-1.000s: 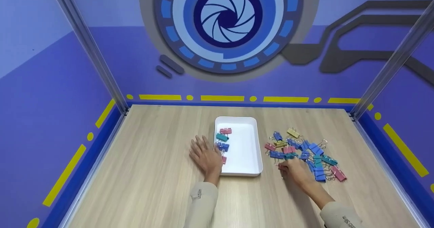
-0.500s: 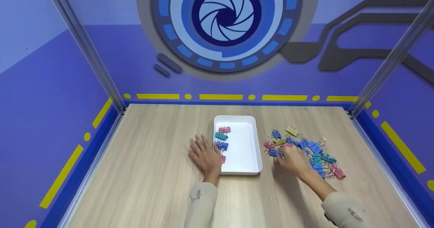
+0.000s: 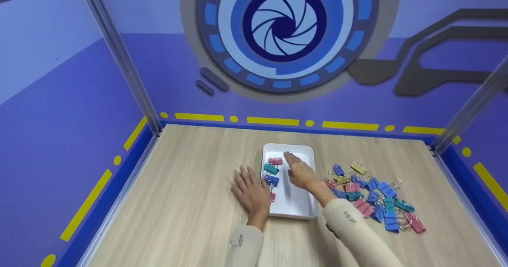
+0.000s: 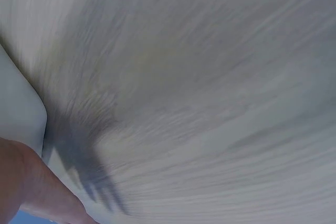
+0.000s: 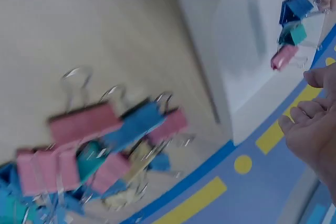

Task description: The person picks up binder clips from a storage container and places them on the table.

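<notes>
A white tray stands mid-table. Along its left side several binder clips lie in a column: a pink clip, a teal clip, a blue clip and another pink clip. My left hand rests with spread fingers on the table, its thumb at the tray's left edge. Over the tray reaches my right hand, fingertips near its far end. A small greyish spot shows at those fingertips. The right wrist view has the right hand with bent fingers; whether it holds a clip is unclear.
Right of the tray lies a loose pile of pink, blue, teal and yellow binder clips, with a blue clip and a pink clip at its near right. Blue-purple wall panels enclose the wooden table.
My right hand has moved left and away from the clip pile to above the tray. A pink clip it covered now shows in the pile. The left hand stays put; the head view has shifted slightly.
</notes>
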A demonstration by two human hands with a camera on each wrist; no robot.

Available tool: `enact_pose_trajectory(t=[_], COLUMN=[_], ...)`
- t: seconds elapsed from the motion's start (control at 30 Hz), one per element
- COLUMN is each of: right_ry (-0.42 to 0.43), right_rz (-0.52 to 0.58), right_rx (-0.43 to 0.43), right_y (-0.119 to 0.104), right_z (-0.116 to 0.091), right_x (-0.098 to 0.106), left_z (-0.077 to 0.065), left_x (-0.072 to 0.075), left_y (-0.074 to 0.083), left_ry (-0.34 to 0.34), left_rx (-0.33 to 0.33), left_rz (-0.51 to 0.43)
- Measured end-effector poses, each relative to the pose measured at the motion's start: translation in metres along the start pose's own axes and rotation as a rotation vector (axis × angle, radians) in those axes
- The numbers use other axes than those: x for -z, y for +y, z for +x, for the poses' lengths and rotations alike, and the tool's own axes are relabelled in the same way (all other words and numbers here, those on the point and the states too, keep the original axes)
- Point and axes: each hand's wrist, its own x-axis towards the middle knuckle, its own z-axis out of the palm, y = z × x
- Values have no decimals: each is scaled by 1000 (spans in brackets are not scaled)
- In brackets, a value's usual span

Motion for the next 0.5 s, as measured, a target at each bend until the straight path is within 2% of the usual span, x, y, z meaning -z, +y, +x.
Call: enact_pose_trajectory(t=[0.13,0.27,0.4,0.5], right_ry=[-107,-198,-170,-144], right_rz=[-40,-130,-243,-269], right_rx=[-12,-17,-25,-56], right_y=[-8,-12,-11,-8], right_z=[16,22,26,27], right_x=[-27,-39,-38,-35], left_z=[-7,-12,-9,-4], left_x=[-1,-2,-1,0], left_y=[-1,-2,-2,-2], left_ry=[11,26,37,40], left_rx=[-4,-12,-14,-9], left_rz=[0,-9,-10,-17])
